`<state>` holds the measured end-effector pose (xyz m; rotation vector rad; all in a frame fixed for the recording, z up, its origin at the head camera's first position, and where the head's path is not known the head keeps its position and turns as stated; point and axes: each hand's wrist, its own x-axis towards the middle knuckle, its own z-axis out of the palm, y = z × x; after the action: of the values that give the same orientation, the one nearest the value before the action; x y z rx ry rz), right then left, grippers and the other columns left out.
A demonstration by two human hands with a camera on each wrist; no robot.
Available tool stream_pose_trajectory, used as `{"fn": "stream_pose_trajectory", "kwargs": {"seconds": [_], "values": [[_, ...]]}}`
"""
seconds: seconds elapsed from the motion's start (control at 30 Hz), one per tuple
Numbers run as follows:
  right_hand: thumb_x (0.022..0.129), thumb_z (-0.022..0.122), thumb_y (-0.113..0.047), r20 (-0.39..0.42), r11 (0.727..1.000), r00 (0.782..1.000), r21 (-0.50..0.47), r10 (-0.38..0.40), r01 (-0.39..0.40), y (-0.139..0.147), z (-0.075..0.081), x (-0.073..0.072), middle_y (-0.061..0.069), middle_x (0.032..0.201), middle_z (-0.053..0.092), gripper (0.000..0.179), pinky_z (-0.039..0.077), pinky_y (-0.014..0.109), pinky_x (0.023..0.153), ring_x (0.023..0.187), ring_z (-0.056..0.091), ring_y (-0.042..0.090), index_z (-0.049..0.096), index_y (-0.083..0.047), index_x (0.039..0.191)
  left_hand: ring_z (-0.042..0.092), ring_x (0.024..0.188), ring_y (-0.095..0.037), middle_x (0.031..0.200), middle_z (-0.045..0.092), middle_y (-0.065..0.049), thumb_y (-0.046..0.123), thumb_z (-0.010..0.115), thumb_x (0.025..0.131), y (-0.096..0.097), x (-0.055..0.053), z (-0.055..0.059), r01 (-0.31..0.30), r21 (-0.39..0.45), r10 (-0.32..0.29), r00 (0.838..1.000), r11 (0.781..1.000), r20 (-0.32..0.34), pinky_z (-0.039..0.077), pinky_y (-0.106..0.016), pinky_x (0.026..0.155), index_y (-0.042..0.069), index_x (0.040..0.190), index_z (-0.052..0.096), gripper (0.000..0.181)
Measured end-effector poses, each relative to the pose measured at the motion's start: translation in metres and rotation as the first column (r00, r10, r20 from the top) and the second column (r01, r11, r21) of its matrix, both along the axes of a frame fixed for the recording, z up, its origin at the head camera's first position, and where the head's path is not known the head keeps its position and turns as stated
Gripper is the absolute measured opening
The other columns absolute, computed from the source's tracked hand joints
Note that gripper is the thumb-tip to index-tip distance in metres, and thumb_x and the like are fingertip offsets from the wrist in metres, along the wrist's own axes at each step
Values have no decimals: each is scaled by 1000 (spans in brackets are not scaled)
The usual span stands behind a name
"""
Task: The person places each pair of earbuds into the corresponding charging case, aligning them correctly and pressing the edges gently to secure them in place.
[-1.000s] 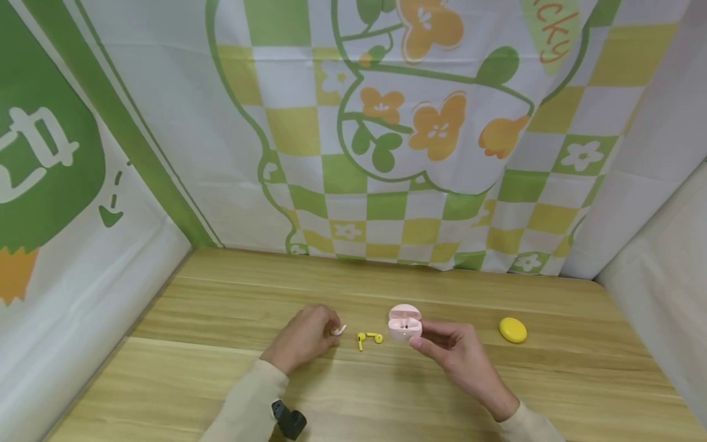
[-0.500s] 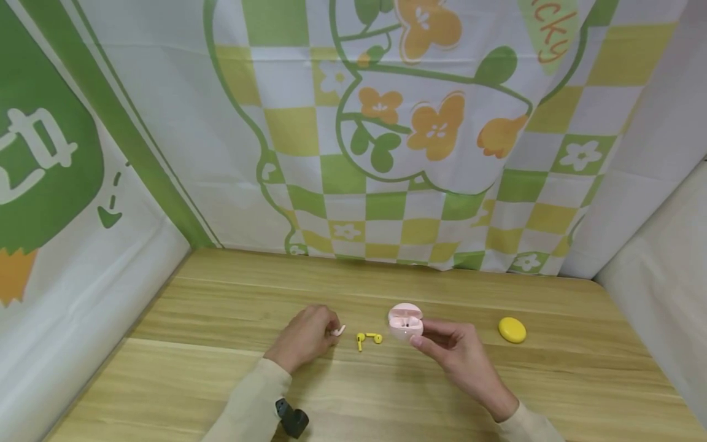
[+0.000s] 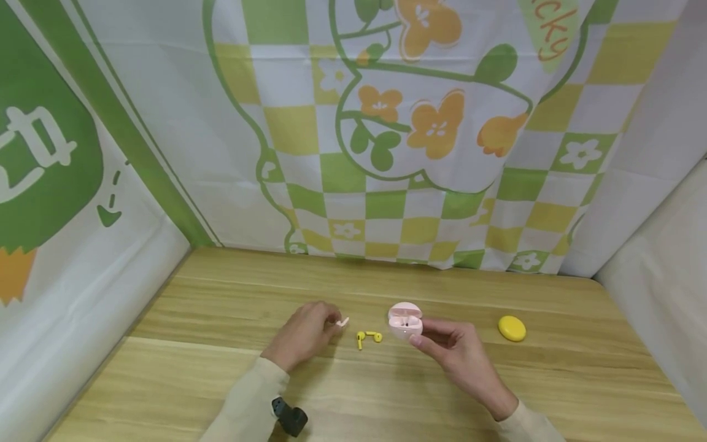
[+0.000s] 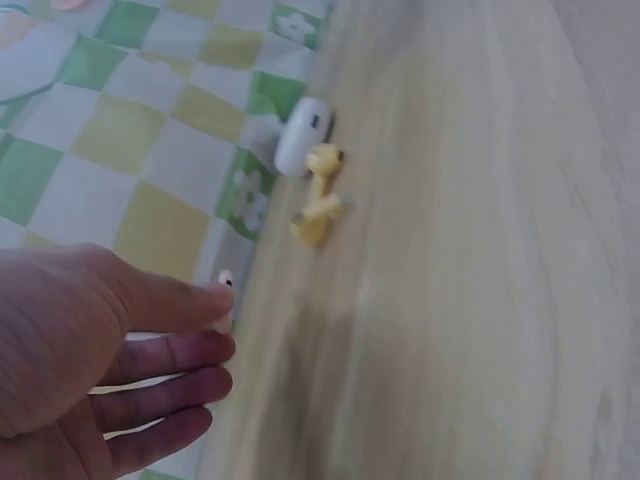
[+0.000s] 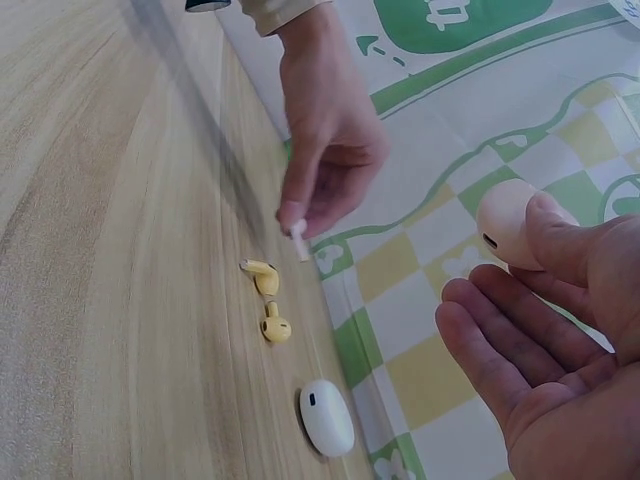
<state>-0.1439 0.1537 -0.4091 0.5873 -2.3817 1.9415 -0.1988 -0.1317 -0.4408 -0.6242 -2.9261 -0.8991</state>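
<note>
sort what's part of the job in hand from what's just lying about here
Likely part of the job:
pink earbud, in the left hand
open pink case, in the right hand

Apparently just lying about:
two yellow earbuds
round yellow object
pale case on the table (wrist views)

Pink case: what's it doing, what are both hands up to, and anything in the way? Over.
Left hand: pinching a pale earbud. Right hand: holding the open pink case. Possibly in the way: two yellow earbuds on the table between the hands.

Red "cky" [image 3: 554, 27] on checkered cloth [image 3: 385, 205]; green arrow [image 3: 109, 216], side cloth [image 3: 132, 245].
</note>
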Motion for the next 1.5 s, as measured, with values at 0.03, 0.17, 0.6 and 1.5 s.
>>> {"fn": "stream_pose_trajectory", "kwargs": {"seconds": [0.03, 0.17, 0.6, 1.5], "values": [[91, 73, -1, -2, 1000, 1000, -1, 2, -2, 0, 0, 0, 22, 112, 72, 28, 59, 30, 83, 98, 71, 13, 70, 9, 118, 67, 90, -19, 96, 73, -6, 8, 75, 92, 0, 0, 2, 8, 21, -8, 1000, 1000, 0, 57, -39, 81, 8, 96, 75, 4], [91, 73, 0, -3, 1000, 1000, -4, 11, -11, 0, 1, -1, 22, 112, 72, 28, 59, 31, 82, 97, 71, 14, 70, 10, 118, 68, 92, -18, 96, 73, -3, 8, 73, 94, 3, 1, 14, 45, 103, -44, 999, 994, -4, 57, -40, 84, 10, 98, 74, 4], [91, 74, 0, -8, 1000, 1000, -9, 8, -8, -1, 0, -2, 23, 113, 72, 28, 59, 30, 83, 98, 71, 13, 70, 10, 117, 67, 93, -11, 100, 72, 3, 13, 71, 96, 15, 18, 46, 128, 248, -117, 991, 960, -59, 55, -43, 91, 12, 104, 74, 9], [92, 73, -1, -8, 1000, 1000, 0, 14, -14, -4, 0, -2, 22, 113, 72, 28, 59, 32, 83, 99, 71, 15, 70, 8, 118, 63, 96, -8, 104, 69, 10, 20, 68, 100, 30, 40, 83, 227, 379, -234, 972, 897, -28, 53, -33, 87, 14, 110, 75, 14]]}}
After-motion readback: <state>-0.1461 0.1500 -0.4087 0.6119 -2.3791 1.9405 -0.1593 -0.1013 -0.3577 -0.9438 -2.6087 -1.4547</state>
